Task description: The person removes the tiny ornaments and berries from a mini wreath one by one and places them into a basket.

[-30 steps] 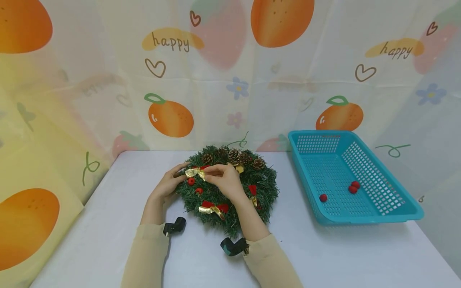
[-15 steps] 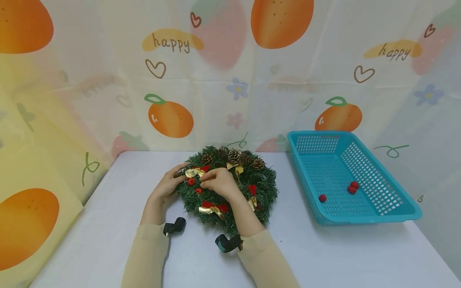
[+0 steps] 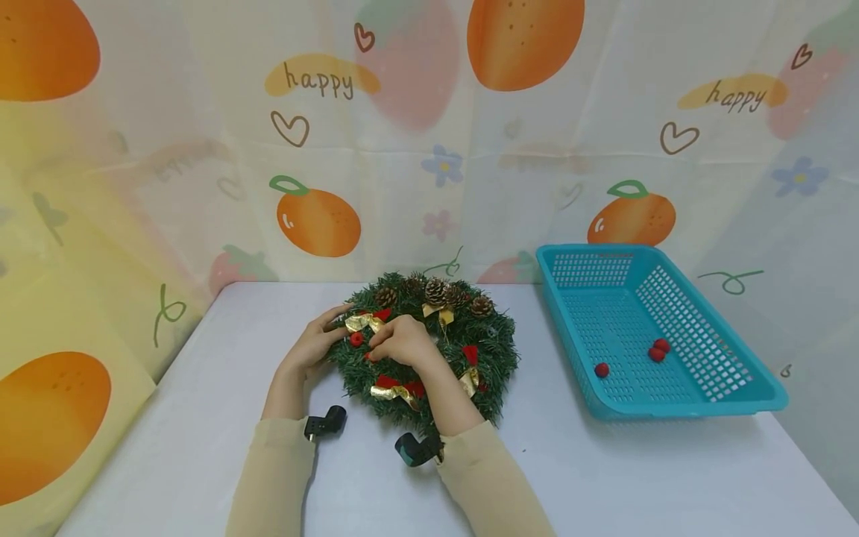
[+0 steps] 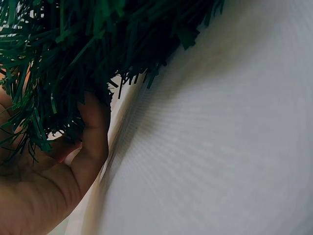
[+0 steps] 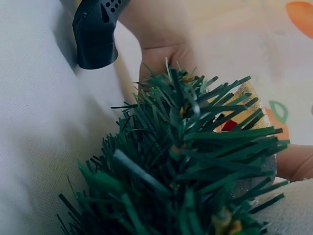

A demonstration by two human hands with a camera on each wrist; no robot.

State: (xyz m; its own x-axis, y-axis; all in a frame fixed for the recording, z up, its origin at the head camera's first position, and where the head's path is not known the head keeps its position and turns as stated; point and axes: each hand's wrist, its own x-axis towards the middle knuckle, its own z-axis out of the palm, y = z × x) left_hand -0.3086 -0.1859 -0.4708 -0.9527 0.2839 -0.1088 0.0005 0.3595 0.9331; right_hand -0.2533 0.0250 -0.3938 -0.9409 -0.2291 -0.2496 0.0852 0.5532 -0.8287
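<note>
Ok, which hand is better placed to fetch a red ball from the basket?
Right hand, probably: it's nearer the blue basket and red balls, while the left hand, farther left, holds the wreath.

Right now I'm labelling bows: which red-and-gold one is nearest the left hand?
In the head view, the upper-left bow on the wreath, beside the left hand; the near-edge bow and right-side bow sit farther off.

Green wreath (image 3: 495, 349) on table (image 3: 376, 488): bows (image 3: 397, 392), berries (image 3: 356, 338), pinecones (image 3: 435, 291).

Soft light evenly brightens the head view, while in the dimmer left wrist view the bristly green wreath (image 4: 102, 39) darkens near upper centre.
</note>
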